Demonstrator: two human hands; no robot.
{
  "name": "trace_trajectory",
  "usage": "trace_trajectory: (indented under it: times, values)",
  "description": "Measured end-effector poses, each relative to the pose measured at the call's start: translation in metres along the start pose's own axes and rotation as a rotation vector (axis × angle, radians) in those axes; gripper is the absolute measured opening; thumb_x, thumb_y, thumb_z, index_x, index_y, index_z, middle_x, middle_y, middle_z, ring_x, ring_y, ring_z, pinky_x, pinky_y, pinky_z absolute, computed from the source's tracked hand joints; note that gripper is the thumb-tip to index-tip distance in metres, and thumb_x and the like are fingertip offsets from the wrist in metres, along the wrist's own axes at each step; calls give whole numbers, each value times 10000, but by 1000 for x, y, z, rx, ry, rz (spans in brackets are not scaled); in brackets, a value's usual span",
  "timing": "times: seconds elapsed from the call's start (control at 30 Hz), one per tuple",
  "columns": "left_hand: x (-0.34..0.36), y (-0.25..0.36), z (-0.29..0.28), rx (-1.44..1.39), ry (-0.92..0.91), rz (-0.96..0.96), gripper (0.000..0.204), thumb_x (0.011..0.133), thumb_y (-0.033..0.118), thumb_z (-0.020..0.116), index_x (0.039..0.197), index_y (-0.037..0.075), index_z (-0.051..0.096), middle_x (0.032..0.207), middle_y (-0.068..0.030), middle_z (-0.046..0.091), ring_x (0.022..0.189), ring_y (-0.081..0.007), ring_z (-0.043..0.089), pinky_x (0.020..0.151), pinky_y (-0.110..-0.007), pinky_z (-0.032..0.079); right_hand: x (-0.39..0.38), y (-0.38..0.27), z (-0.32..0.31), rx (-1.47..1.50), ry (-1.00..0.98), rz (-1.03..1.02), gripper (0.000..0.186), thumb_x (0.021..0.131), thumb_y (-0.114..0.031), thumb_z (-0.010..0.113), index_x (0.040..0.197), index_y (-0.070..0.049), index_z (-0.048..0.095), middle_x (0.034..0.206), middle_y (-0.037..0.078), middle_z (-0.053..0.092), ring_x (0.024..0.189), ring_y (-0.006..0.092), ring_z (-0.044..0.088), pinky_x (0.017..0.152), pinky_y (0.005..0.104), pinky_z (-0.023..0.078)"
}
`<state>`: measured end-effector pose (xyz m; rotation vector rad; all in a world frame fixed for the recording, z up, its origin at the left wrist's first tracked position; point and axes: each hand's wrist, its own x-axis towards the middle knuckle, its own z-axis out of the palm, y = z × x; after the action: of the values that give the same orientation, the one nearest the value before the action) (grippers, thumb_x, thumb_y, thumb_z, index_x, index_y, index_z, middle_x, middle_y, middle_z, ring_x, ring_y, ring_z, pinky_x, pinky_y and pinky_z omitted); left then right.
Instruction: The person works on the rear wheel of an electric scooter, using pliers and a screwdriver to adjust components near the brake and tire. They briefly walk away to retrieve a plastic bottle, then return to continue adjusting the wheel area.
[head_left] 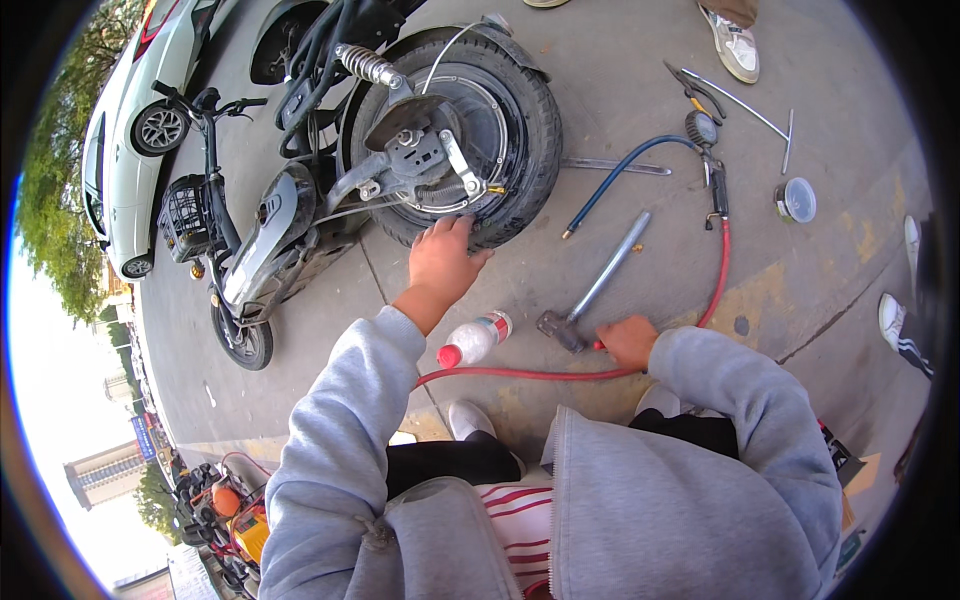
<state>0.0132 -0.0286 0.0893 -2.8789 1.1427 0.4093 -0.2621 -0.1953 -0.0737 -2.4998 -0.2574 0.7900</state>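
Fingers of the left hand (pixel 441 270), loosely open, touch one tire (pixel 537 150) along its lower edge; the right hand (pixel 630 342) clasps one red thing (pixel 599 346) beside one hammer (pixel 590 294).

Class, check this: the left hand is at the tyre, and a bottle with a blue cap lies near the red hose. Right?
No: the head view shows a red cap, not blue. The left hand is at the tyre, and the bottle lies near the red hose.
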Motion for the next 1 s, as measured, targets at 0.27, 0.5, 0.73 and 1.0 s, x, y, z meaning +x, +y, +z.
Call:
trace_trajectory:
  times: [0.27,0.5,0.73,1.0]
  values:
    - [-1,-1,4,80,67,36,618,771,333,776,1318,143,561,1142,-121,625,1058,-319,618,943,-456,468,-19,-7,-24,80,118,1,216,770,-203,633,954,-90,620,889,161,690,804,357,678,673,490,522]
    - [8,7,-5,53,-147,-14,716,788,372,762,1432,261,470,1117,-125,586,1035,-329,619,915,-454,487,-25,10,-47,494,255,104,185,778,-177,650,914,-54,622,868,170,685,795,356,661,699,452,513]
    - [6,20,-4,-76,-134,-155,714,816,436,713,1454,258,448,1123,-177,633,1043,-354,632,890,-448,503,-5,26,-88,707,605,127,107,812,-61,627,904,-12,604,818,160,675,769,299,669,687,382,520]
    - [20,7,-8,-201,-204,-198,678,823,465,688,1419,200,501,1030,-163,711,967,-319,683,818,-418,535,-5,20,-84,719,523,152,109,816,-77,628,891,-3,598,849,169,677,787,301,666,704,381,518]
